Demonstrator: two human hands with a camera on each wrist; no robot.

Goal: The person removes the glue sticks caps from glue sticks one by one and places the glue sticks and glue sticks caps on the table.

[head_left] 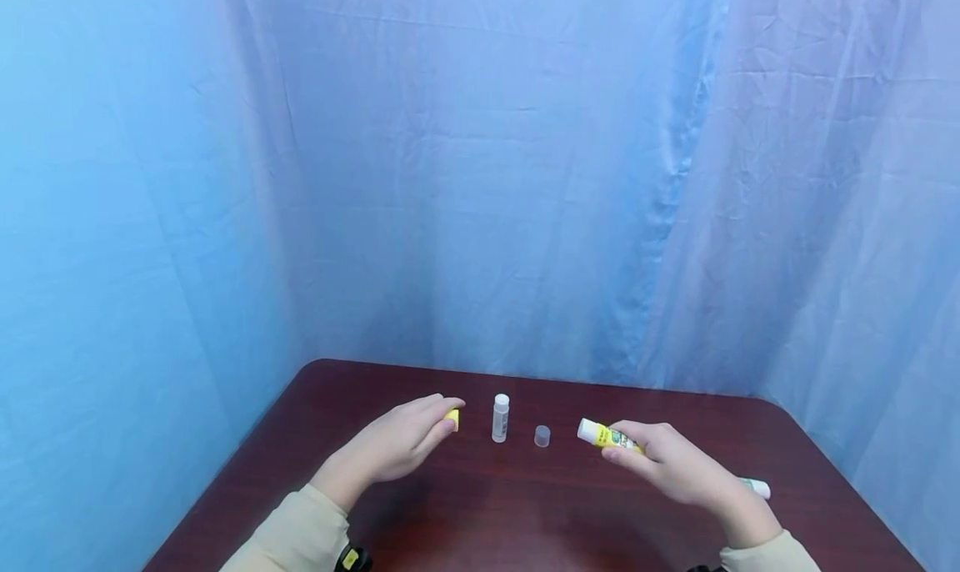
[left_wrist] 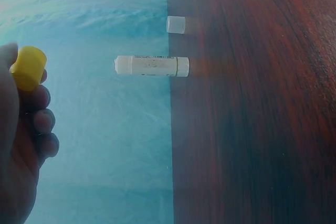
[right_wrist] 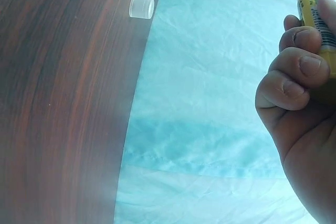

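My left hand [head_left: 401, 439] pinches a yellow cap [left_wrist: 30, 68] between thumb and fingers, above the left part of the table. A yellow glue stick [head_left: 617, 438] with its white end bare is gripped in my right hand [head_left: 671, 459], tilted with that end toward the middle. Between the hands, an uncapped white glue stick [head_left: 500, 419] stands upright on the table. Just right of it sits a small translucent cap [head_left: 542, 436]. The lower part of the yellow glue stick is hidden by the right hand's fingers [right_wrist: 299, 66].
Another white tube [head_left: 757, 488] lies on the table at the right, partly behind my right wrist. The dark wooden table [head_left: 465, 505] has rounded far corners. Blue curtains [head_left: 480, 180] hang behind it and along both sides.
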